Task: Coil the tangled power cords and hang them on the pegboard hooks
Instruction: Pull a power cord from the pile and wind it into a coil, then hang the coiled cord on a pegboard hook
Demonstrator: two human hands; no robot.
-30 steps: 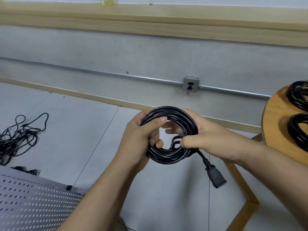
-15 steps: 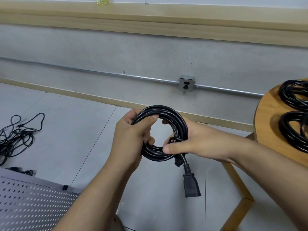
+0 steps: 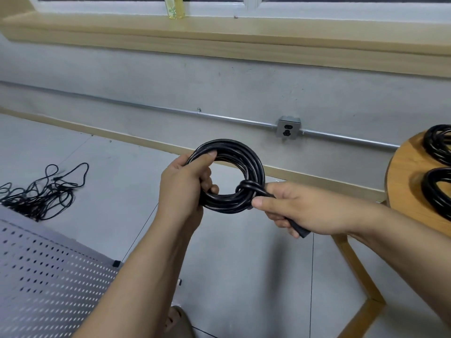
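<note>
I hold a coil of thick black power cord (image 3: 246, 157) in front of me above the floor. My left hand (image 3: 185, 189) grips the coil's left side, thumb over the top strands. My right hand (image 3: 300, 211) grips the cord's free end and its black plug (image 3: 301, 231), pulled out to the right. That end is looped once around the coil's right side in a wrap (image 3: 247, 186). A grey pegboard (image 3: 44, 276) lies at the lower left. I see no hooks on it.
A tangle of thin black cords (image 3: 41, 191) lies on the floor at the left. Two coiled black cords (image 3: 439, 189) rest on a round wooden table (image 3: 405, 176) at the right edge. A wall outlet box (image 3: 288, 126) sits on a conduit ahead.
The plug end hung below the coil. My right hand has now taken it and pulled it to the right, tightening the wrap around the coil. The camera has tilted up.
</note>
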